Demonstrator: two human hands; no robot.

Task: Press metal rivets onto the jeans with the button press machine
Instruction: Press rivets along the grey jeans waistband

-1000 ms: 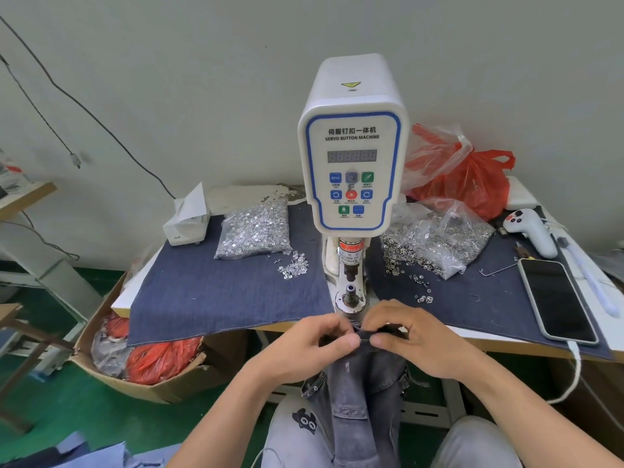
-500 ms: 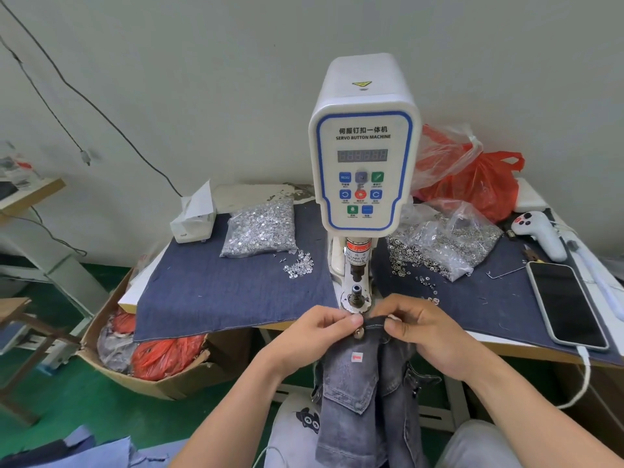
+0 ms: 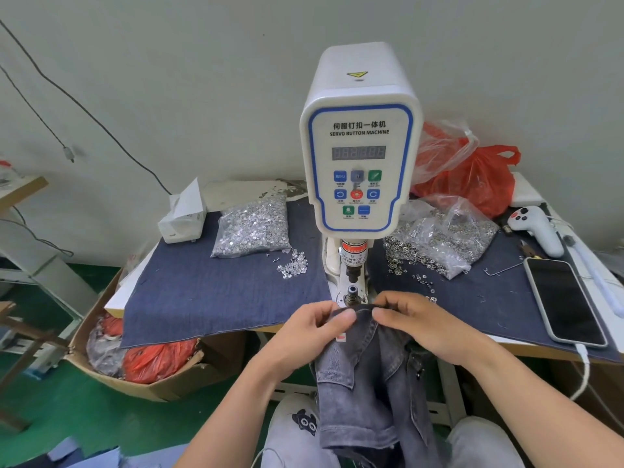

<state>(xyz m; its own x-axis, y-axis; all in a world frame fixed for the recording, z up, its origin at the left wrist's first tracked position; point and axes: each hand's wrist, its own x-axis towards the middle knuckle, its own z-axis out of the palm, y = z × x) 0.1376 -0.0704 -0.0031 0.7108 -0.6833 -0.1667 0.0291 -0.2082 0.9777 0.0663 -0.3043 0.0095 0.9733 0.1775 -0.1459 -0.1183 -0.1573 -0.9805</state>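
A white and blue servo button machine point(image 3: 359, 157) stands at the table's middle, its lower die point(image 3: 352, 293) just beyond my hands. Grey jeans point(image 3: 368, 383) hang from the table's front edge down over my lap. My left hand point(image 3: 314, 332) pinches the top hem of the jeans from the left. My right hand point(image 3: 425, 322) pinches the same hem from the right, fingertips almost meeting the left ones. The hem sits just in front of the die, not under it. A bag of silver rivets point(image 3: 251, 228) lies left of the machine, a bag of ring parts point(image 3: 439, 238) right of it.
Blue denim cloth point(image 3: 219, 298) covers the table. Loose rivets point(image 3: 292, 265) lie near the machine's base. A phone point(image 3: 564, 298) on a cable and a white handheld controller point(image 3: 537, 228) lie at the right. A tissue box point(image 3: 182, 217), red bags point(image 3: 472, 170) and a floor carton point(image 3: 135, 369) surround.
The jeans hem has been turned between my fingers; the metal button seen half a second ago is now out of sight. Both hands stay pinching in front of the die.
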